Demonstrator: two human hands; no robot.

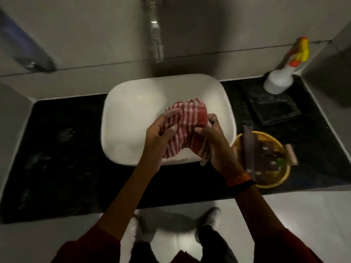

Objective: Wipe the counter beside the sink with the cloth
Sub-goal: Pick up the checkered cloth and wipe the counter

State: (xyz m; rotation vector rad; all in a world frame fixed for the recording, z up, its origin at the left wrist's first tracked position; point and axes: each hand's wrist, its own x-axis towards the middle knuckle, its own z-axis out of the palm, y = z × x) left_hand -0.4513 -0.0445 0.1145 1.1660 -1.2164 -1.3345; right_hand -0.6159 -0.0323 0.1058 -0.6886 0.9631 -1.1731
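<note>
A red and white striped cloth (185, 122) is bunched up above the white sink basin (123, 114). My left hand (159, 135) grips its left side and my right hand (212, 135) grips its right side, both over the basin's front half. The black counter (62, 149) runs on both sides of the sink and shows faint pale smears on its left part.
A chrome tap (156, 35) hangs over the basin from the back wall. On the right counter stand a white spray bottle (279, 80) with a yellow trigger, a dark tray (273, 109) and a yellow bowl (266, 160) holding metal pieces. My feet and pale floor are below.
</note>
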